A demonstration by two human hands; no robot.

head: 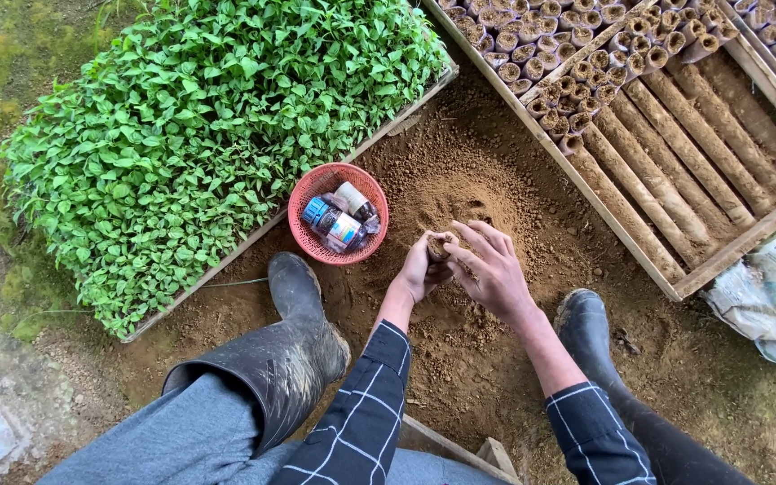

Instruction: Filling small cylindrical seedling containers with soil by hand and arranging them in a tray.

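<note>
At the bottom of the frame sit the person's knees, in grey trousers, and two dark checked sleeves, with a muddy rubber boot (294,341) at lower left and a second boot (586,328) at lower right. Just above centre, the left hand (419,269) is clenched around a small soil-filled tube (439,247), holding it upright, while the right hand (494,269) rests on the tube's top with its fingers loosely spread, grasping nothing itself. Behind them lies a mound of loose brown soil (460,184). Left of it stands a red plastic basket (339,214) holding small bottles. The upper left holds a tray of green seedlings (208,126); the upper right a wooden crate (675,135) of filled tubes.
</note>
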